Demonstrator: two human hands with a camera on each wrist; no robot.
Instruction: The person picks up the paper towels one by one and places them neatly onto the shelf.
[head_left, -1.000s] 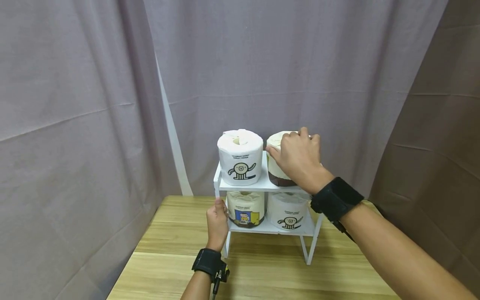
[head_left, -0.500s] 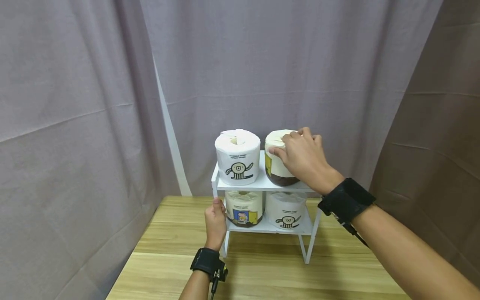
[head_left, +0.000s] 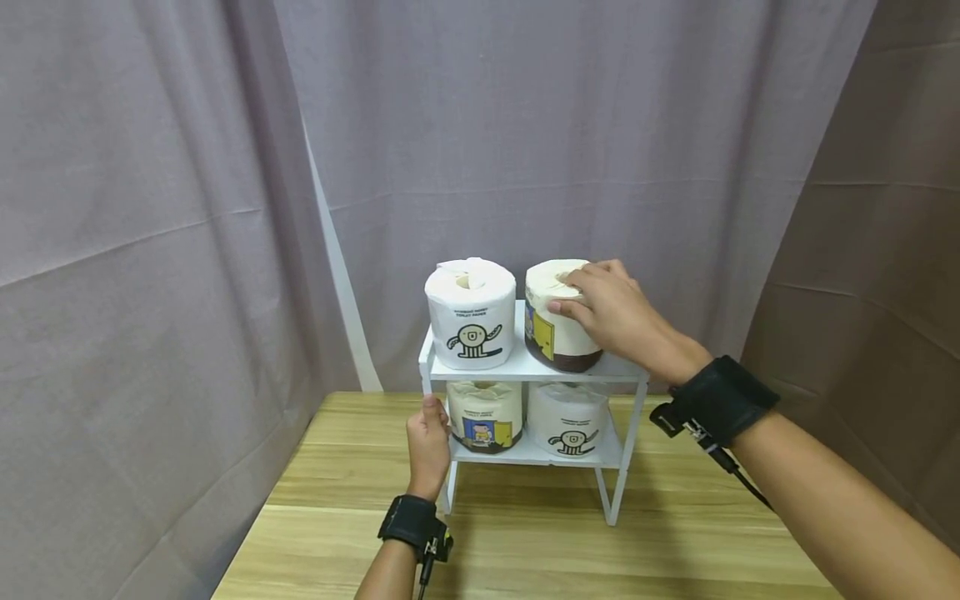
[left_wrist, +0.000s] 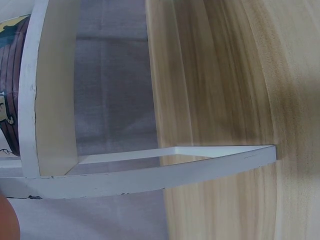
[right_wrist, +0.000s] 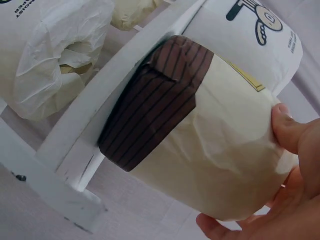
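A white two-tier rack (head_left: pixel 525 377) stands on the wooden table, with wrapped toilet rolls on both shelves. On the upper shelf's right side, my right hand (head_left: pixel 611 312) grips a cream toilet roll (head_left: pixel 573 333) with a brown base, fingers over its top and thumb at its front. The right wrist view shows that roll's striped brown band (right_wrist: pixel 160 100) at the shelf board. My left hand (head_left: pixel 429 450) holds the rack's left upright. A white toilet roll (head_left: pixel 471 325) with a printed figure sits at upper left.
On the lower shelf are another cream toilet roll (head_left: pixel 486 417) and a white toilet roll (head_left: pixel 567 417). A wooden table (head_left: pixel 525 558) lies beneath, and grey curtains (head_left: pixel 585 125) hang behind and at the sides.
The cream roll in my right hand has turned, bringing its yellow print round toward the front. My right hand and wrist have swung rightward. My left hand stays on the upright.
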